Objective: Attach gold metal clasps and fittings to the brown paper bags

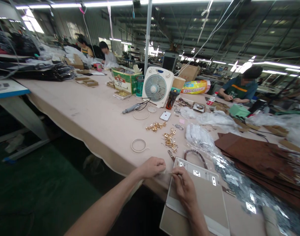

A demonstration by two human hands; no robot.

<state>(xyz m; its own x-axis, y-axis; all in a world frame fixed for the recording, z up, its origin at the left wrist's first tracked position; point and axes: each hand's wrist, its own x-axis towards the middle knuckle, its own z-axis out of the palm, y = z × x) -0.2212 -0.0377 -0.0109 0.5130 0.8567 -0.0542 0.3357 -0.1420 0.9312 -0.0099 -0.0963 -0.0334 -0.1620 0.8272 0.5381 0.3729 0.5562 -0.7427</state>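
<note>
My left hand point(152, 166) is curled into a loose fist on the table edge, its fingers pinching the left corner of a beige panel point(209, 193). My right hand point(183, 186) lies on the same panel with thumb and forefinger pinched together on a thin sliver I cannot name. The panel carries small shiny metal fittings point(196, 172) along its upper edge and overhangs the table's near edge. A dark strap loop point(194, 153) lies just beyond it.
Piles of gold hardware point(169, 139), a ring of tape point(138, 145), a phone point(165, 115) and a white box fan point(157, 87) lie farther along the long table point(91, 111). Brown leather sheets point(258, 157) and plastic bags point(201, 134) fill the right. Other people work at the back.
</note>
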